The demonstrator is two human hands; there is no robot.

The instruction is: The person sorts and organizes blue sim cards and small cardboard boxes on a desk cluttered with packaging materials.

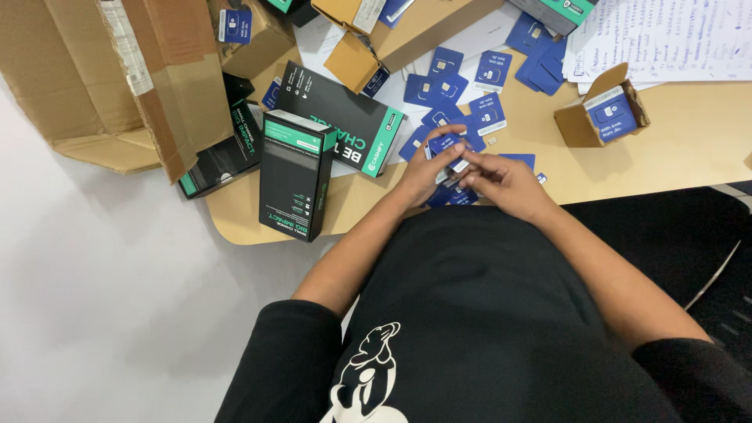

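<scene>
My left hand [425, 174] grips a small stack of blue cards [444, 146] between thumb and fingers, just above the wooden table's near edge. My right hand [505, 182] meets it from the right, fingertips touching the lower end of the stack. Several more blue cards [462, 78] lie scattered on the table beyond my hands. What is under my palms is hidden.
Three black-and-green boxes [294, 174] stand or lie to the left. A large open cardboard carton [117, 78] fills the far left. A small open cardboard box [603, 113] with a blue card stands at right, near handwritten paper sheets [666, 35]. The table [689, 141] is light wood.
</scene>
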